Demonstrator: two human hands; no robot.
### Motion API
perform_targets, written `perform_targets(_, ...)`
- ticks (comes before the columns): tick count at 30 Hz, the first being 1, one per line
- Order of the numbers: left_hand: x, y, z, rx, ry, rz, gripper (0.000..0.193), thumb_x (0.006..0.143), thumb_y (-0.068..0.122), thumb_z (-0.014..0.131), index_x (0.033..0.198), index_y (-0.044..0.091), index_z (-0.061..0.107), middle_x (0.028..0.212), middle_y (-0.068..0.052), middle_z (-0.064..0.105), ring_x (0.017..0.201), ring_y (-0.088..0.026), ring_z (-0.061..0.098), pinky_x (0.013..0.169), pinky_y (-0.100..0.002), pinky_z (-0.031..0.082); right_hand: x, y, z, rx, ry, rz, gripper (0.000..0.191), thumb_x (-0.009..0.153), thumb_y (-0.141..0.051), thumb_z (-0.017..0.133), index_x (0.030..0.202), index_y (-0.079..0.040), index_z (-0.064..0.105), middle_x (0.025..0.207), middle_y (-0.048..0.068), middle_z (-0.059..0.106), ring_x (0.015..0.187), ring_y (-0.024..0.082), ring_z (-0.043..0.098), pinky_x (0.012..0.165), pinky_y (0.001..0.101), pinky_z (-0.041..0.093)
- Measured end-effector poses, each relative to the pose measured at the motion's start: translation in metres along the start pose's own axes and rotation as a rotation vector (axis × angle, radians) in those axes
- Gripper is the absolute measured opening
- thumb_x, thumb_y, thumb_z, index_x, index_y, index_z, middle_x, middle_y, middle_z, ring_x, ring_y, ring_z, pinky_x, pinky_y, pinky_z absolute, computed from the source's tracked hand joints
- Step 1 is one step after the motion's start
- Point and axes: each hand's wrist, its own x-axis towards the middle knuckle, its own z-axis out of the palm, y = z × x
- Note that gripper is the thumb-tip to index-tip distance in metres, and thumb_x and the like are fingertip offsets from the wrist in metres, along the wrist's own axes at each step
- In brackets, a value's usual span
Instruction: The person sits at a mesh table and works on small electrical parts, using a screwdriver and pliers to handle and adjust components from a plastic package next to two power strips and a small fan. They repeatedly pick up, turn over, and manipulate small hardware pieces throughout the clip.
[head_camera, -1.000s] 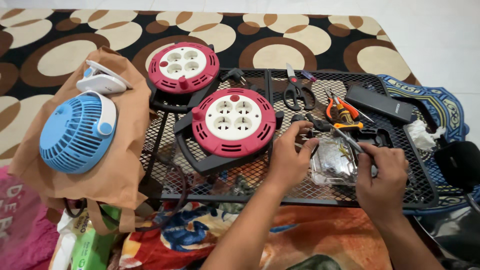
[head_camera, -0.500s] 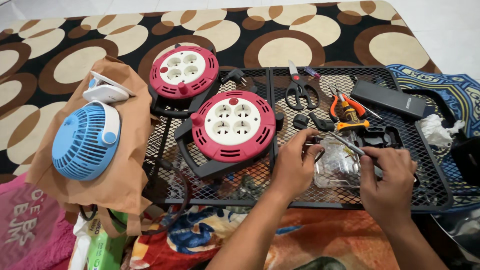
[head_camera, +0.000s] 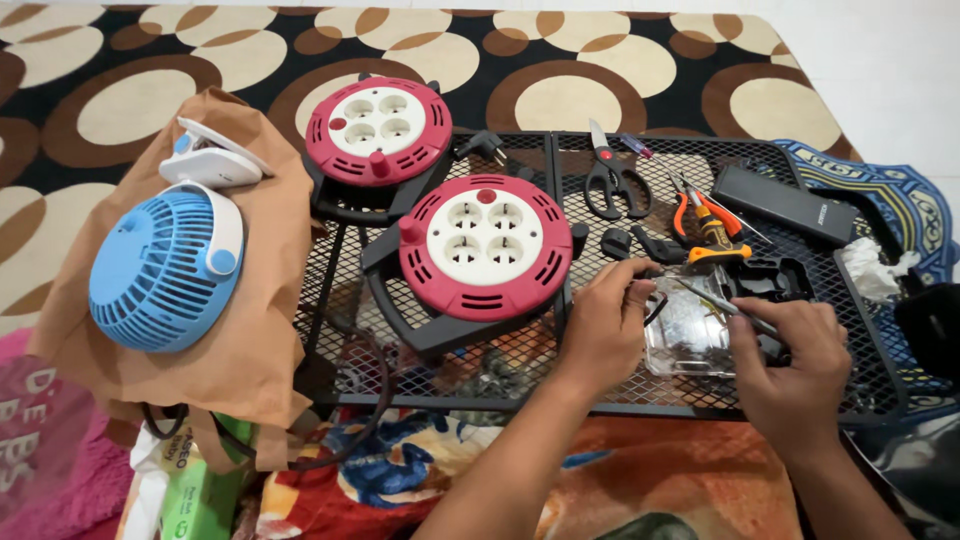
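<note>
My left hand (head_camera: 605, 325) pinches thin wires above a clear plastic part (head_camera: 686, 338) lying on the black mesh table (head_camera: 520, 360). My right hand (head_camera: 795, 355) grips a thin metal tool (head_camera: 712, 300), its tip pointing left toward the wires between my left fingers. Just left of my left hand sits a red and white cable reel with sockets (head_camera: 485, 245). A second red reel (head_camera: 378, 130) stands farther back to the left.
Black scissors (head_camera: 612, 180), orange-handled pliers (head_camera: 700, 220) and a black flat box (head_camera: 785, 203) lie at the back of the mesh. A blue clip fan (head_camera: 165, 265) rests on a brown paper bag (head_camera: 255, 340) at left. A patterned carpet (head_camera: 560, 60) lies behind.
Both hands stay over the clear part with only small finger shifts. The camera view has drifted slightly, moving the scene a little.
</note>
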Motion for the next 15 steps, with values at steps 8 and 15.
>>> perform_targets(8, 0.0001, -0.0018, 0.0038, -0.017, 0.018, 0.07, 0.02, 0.106, 0.018, 0.058, 0.117, 0.003, 0.066, 0.098, -0.019, 0.068, 0.088, -0.036, 0.068, 0.077, -0.041, 0.052, -0.0015, 0.0084, -0.005, -0.013, -0.003, -0.022, 0.011, 0.096, -0.011, 0.076, 0.107, -0.009, 0.075, 0.091, 0.005, 0.067, 0.088, 0.02, 0.059, 0.086, 0.0306, 0.042)
perform_targets(15, -0.0012, -0.0017, 0.0078, -0.06, 0.0, 0.137, 0.022, 0.101, 0.014, 0.064, 0.12, 0.004, 0.068, 0.103, -0.018, 0.069, 0.094, -0.036, 0.068, 0.081, -0.042, 0.052, -0.0001, 0.0099, -0.0068, -0.023, -0.012, -0.062, 0.012, 0.097, -0.01, 0.076, 0.108, -0.008, 0.074, 0.091, 0.005, 0.067, 0.088, 0.02, 0.059, 0.088, 0.0305, 0.043)
